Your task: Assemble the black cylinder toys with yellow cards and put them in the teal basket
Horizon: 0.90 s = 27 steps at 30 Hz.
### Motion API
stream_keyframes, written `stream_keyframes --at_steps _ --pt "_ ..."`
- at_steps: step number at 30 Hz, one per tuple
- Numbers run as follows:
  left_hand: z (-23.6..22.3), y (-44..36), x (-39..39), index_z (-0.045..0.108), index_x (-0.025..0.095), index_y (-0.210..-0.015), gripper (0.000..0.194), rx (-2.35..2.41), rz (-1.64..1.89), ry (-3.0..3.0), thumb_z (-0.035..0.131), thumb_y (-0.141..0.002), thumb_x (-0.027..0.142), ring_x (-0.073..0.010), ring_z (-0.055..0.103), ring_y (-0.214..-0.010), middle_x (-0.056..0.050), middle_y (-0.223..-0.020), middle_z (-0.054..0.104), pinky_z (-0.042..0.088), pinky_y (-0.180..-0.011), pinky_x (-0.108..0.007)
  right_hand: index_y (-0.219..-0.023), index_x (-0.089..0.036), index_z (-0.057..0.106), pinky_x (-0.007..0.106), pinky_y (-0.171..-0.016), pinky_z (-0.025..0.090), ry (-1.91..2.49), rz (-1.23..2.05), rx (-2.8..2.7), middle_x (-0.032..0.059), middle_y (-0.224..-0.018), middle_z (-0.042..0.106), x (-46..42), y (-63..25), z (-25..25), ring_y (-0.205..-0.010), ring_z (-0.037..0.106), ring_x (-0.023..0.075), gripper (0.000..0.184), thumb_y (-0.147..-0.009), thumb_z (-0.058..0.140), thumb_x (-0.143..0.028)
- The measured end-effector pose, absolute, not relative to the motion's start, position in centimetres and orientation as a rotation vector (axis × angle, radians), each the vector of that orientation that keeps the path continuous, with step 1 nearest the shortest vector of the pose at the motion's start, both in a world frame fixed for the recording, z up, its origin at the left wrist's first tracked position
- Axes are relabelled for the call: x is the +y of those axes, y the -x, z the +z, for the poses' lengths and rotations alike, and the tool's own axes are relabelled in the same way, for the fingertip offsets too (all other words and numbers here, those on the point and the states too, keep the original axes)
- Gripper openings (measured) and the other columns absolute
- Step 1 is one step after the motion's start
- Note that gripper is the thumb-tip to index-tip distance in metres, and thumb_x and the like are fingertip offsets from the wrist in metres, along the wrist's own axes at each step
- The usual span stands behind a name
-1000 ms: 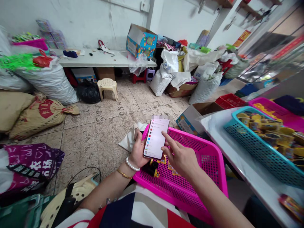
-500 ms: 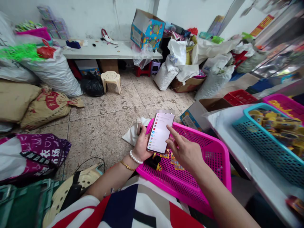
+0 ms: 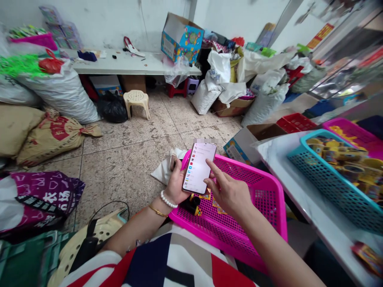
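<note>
My left hand grips a smartphone with a lit white screen, held upright above a pink plastic basket on my lap. A pearl bracelet and a gold bangle sit on that wrist. My right hand hovers at the phone's right edge, index finger stretched out to the screen, the other fingers curled loosely. A few small yellow and black items lie in the basket under the phone.
A white table at the right carries a teal basket of yellow toys and another pink basket. Sacks, bags, a cream stool, cardboard boxes and a bench ring the tiled floor.
The view shifted slightly. My right index finger slid a little down the phone screen; the phone stays in my left hand.
</note>
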<state>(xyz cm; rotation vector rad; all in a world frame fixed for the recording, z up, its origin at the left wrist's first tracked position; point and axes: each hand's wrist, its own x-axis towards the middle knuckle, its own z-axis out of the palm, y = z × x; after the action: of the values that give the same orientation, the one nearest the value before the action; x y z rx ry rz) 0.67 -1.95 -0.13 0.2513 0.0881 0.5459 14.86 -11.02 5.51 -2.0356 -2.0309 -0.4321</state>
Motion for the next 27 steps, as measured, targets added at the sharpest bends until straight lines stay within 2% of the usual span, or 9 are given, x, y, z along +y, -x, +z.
stream_keyframes --at_steps 6,10,14,20,23,27 --pt "0.2 -0.7 -2.0 0.049 0.008 -0.137 0.082 0.14 0.597 -0.247 0.015 -0.092 0.067 -0.0326 0.057 -0.118 -0.02 -0.122 0.064 0.042 -0.102 -0.046 -0.139 -0.02 0.048 0.027 -0.041 0.026 1.885 -0.427 -2.152 0.0013 -0.077 0.07 -11.3 -13.7 6.2 -0.052 0.058 0.011 0.044 -0.101 0.04 -0.041" --pt "0.4 -0.7 -2.1 0.05 0.008 -0.136 0.081 0.151 0.586 -0.237 0.015 -0.093 0.066 -0.0331 0.057 -0.119 -0.02 -0.121 0.064 0.042 -0.102 -0.046 -0.138 -0.021 0.049 0.027 -0.041 0.026 1.929 -0.406 -2.17 0.0025 -0.082 0.071 -11.4 -13.6 6.1 -0.053 0.06 0.012 0.043 -0.101 0.039 -0.042" --pt "0.7 -0.7 -2.1 0.05 0.006 -0.136 0.082 0.157 0.595 -0.221 0.011 -0.094 0.064 -0.0322 0.056 -0.119 -0.02 -0.12 0.065 0.04 -0.104 -0.046 -0.138 -0.017 0.048 0.024 -0.045 0.033 1.83 -0.346 -2.177 0.006 -0.089 0.072 -11.8 -13.6 6.5 -0.064 0.064 0.0114 0.044 -0.102 0.039 -0.039" --pt "0.4 -0.6 -1.8 0.048 0.003 -0.136 0.073 0.206 0.573 -0.198 0.021 -0.096 0.059 -0.0332 0.059 -0.115 -0.021 -0.118 0.065 0.042 -0.101 -0.046 -0.124 -0.013 0.061 0.026 -0.044 0.032 1.699 -0.404 -2.248 0.0047 -0.077 0.07 -12.4 -13.6 6.8 -0.054 0.061 0.0114 0.041 -0.102 0.038 -0.039" --pt "0.2 -0.6 -1.6 0.047 0.005 -0.137 0.061 0.182 0.579 -0.191 0.027 -0.098 0.048 -0.0327 0.062 -0.111 -0.019 -0.116 0.067 0.044 -0.098 -0.046 -0.121 -0.012 0.063 0.028 -0.044 0.031 1.687 -0.398 -2.261 0.0036 -0.075 0.069 -12.6 -13.6 6.6 -0.052 0.06 0.0117 0.04 -0.102 0.039 -0.039" --pt "0.2 -0.6 -1.4 0.049 0.007 -0.136 0.057 0.059 0.537 -0.207 0.03 -0.096 0.043 -0.034 0.062 -0.109 -0.02 -0.116 0.066 0.046 -0.095 -0.048 -0.121 -0.012 0.062 0.028 -0.044 0.028 1.66 -0.408 -2.274 0.0029 -0.073 0.068 -12.9 -13.6 6.4 -0.05 0.058 0.0108 0.039 -0.102 0.039 -0.037"
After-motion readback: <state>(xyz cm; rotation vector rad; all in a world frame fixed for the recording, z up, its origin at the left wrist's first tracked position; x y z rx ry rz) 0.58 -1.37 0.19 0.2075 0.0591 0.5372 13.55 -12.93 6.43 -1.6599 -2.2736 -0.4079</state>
